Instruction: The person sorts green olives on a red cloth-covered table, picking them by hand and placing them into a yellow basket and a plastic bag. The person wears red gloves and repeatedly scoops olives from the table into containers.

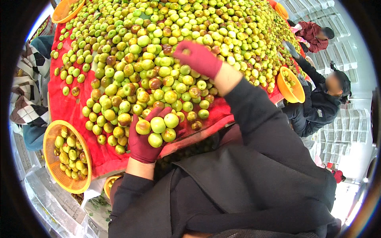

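Green and brown-blotched jujube fruits (166, 80) lie in a large heap on a red cloth (110, 157) over a table. My left hand (146, 142), in a dark red glove, is palm up at the table's near edge and cradles several of the fruits (158, 125). Over the middle of the heap is my right hand (198, 58), gloved alike and slightly blurred, its fingers curled with thumb and fingertips close together. Whether a fruit is between those fingertips cannot be told.
An orange plastic basket (49, 148) with fruits stands at the left corner. Another orange basket (300, 95) is at the right edge, beside a co-worker in black (321, 101). A person in dark red (315, 37) sits farther off. Stacked crates (346, 126) are behind; someone in checked clothing (29, 110) is at left.
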The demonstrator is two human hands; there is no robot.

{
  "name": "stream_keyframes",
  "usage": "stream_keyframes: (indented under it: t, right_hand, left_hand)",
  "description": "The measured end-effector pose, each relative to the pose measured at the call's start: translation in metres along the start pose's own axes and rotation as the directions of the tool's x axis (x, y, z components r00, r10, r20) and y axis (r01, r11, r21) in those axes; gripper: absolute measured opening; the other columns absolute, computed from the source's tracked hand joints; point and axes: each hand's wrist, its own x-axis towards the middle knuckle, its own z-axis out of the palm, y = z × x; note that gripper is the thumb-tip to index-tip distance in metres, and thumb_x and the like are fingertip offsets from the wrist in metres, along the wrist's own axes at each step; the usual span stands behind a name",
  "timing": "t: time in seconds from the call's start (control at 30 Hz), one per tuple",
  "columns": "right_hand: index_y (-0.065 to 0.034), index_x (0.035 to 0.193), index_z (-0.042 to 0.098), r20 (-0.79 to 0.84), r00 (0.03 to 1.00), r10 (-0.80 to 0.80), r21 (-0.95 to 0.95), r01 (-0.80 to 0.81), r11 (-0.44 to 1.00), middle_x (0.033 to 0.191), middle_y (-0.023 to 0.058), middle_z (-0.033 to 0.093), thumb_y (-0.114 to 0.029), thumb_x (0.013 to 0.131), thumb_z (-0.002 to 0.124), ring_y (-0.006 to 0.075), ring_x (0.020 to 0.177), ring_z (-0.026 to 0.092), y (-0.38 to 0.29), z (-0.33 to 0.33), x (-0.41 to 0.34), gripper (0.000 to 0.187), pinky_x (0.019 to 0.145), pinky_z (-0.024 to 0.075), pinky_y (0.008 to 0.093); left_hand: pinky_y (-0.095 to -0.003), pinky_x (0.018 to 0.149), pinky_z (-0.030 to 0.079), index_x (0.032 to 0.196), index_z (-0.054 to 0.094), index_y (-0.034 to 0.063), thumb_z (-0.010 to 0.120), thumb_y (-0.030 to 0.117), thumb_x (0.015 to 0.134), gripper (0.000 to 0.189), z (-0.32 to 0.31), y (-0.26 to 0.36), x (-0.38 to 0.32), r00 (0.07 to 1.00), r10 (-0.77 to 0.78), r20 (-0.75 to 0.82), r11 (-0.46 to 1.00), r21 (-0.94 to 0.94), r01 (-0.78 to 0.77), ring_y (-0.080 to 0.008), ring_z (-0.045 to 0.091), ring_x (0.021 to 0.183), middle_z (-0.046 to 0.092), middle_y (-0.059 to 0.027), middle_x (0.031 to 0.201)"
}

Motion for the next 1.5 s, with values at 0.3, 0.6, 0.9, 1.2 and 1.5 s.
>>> stream_keyframes:
  t: [0.3,0.6,0.9,1.2,1.5]
  right_hand:
    - [-0.0088,0.121,0.067,-0.213,0.968,0.136,0.073,-0.122,0.99,0.11,0.0152,0.071,-0.025,0.098,0.056,0.0329,0.101,0.068,-0.028,0.014,-0.058,0.03,0.088,0.0536,0.0437]
    - [-0.0158,0.108,0.07,-0.043,0.999,0.032,-0.103,-0.037,0.994,0.103,0.0118,0.071,-0.014,0.082,0.07,0.032,0.097,0.068,0.079,-0.009,0.033,0.027,0.088,0.0534,0.0395]
    - [-0.0186,0.118,0.07,0.218,0.936,0.276,-0.643,-0.075,0.762,0.12,0.0139,0.069,-0.026,0.082,0.067,0.0334,0.108,0.067,0.088,-0.026,0.004,0.037,0.096,0.0524,0.0427]
    - [-0.007,0.12,0.059,0.184,0.975,0.127,0.551,-0.209,0.808,0.093,0.0078,0.065,-0.019,0.085,0.073,0.0158,0.072,0.063,0.044,-0.058,-0.023,0.04,0.061,0.0511,0.0285]
    - [-0.0103,0.105,0.063,0.696,0.714,0.071,0.701,-0.698,0.145,0.084,0.0057,0.065,-0.041,0.101,0.051,0.0146,0.059,0.06,0.011,0.03,-0.235,0.033,0.048,0.0475,0.0284]
  left_hand:
    - [-0.055,0.119,0.028,0.158,0.027,0.0138,0.035,0.059,0.1,0.074,0.004,-0.019,-0.006,1.0,-0.026,0.012,0.991,0.131,0.025,-0.0399,0.037,0.143,0.038,-0.0165,0.156]
    - [-0.0587,0.118,0.028,0.159,0.025,0.0122,0.031,0.066,0.099,0.081,0.011,-0.023,-0.006,0.997,-0.075,0.018,0.99,0.123,0.072,-0.0436,0.035,0.143,0.034,-0.0233,0.156]
    - [-0.0663,0.115,0.027,0.159,0.025,0.013,0.032,0.069,0.097,0.084,0.013,-0.021,-0.009,0.998,-0.062,-0.008,0.981,0.184,0.062,-0.045,0.031,0.145,0.031,-0.0222,0.158]
    - [-0.0647,0.114,0.03,0.159,0.025,0.0141,0.034,0.068,0.097,0.082,0.016,-0.039,-0.019,0.998,-0.054,-0.022,0.997,0.054,0.055,-0.0448,0.032,0.144,0.03,-0.0197,0.16]
    - [-0.0785,0.099,0.036,0.158,0.026,0.0162,0.029,0.074,0.095,0.086,-0.016,-0.079,-0.067,0.98,-0.193,-0.043,0.935,0.293,0.197,-0.0464,0.045,0.134,0.04,-0.0194,0.151]
